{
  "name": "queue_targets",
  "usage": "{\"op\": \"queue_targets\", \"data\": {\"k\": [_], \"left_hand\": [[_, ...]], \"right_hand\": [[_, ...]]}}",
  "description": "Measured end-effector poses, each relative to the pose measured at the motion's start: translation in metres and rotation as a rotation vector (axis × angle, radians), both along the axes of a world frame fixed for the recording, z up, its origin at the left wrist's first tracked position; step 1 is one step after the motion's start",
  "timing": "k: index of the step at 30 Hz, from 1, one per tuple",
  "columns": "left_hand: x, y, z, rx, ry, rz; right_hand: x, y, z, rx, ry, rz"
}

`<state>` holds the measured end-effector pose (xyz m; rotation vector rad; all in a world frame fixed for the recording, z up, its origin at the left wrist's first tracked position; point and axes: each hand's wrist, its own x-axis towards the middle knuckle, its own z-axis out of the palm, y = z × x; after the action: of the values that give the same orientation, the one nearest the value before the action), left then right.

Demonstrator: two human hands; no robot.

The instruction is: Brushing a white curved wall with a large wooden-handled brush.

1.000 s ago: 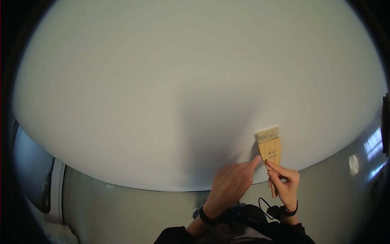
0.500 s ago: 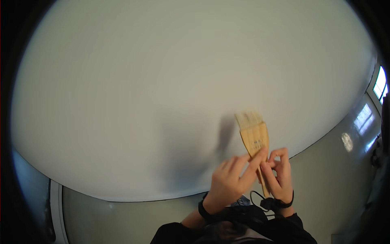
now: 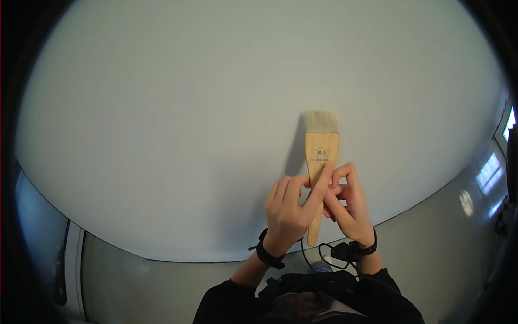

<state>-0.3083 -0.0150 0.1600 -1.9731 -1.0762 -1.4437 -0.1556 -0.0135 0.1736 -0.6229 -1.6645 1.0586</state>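
Note:
A flat wide brush (image 3: 322,143) with a pale wooden handle and whitish bristles is held between my two hands, bristle end pointing away from me. My left hand (image 3: 287,208) is closed on the handle from the left, its thumb lying across the front of the wood. From the right, my right hand (image 3: 350,208) pinches the handle, its fingers bent and meeting the left thumb. The handle's lower end sticks out beneath the hands. Behind the brush spreads a large white surface (image 3: 162,108), where its shadow falls. Whether the bristles touch that surface, I cannot tell.
Black bands circle both wrists, and a small black device with a looped cable (image 3: 341,251) hangs by the right one. Grey floor (image 3: 426,232) shows past the white surface's near edge. Bright window reflections (image 3: 488,173) lie on the floor at right.
Both hands have moved farther from my body and slightly left with the brush. The brush has turned to stand straighter, and its front face shows more plainly.

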Motion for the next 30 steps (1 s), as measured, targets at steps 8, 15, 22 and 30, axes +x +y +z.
{"op": "queue_targets", "data": {"k": [8, 15, 22, 30], "left_hand": [[0.018, 0.021, -0.014, -0.046, -0.014, -0.001], [0.009, 0.034, -0.027, -0.086, 0.099, 0.045], [-0.008, -0.004, -0.078, -0.155, 0.097, 0.032], [-0.07, -0.032, -0.08, -0.22, -0.048, -0.013]], "right_hand": [[0.028, 0.023, 0.002, -0.098, -0.083, 0.13], [0.064, 0.025, 0.021, -0.031, -0.128, -0.111], [0.097, 0.027, 0.017, 0.04, 0.026, -0.39], [0.07, 0.04, 0.011, -0.049, -0.029, -0.484]]}}
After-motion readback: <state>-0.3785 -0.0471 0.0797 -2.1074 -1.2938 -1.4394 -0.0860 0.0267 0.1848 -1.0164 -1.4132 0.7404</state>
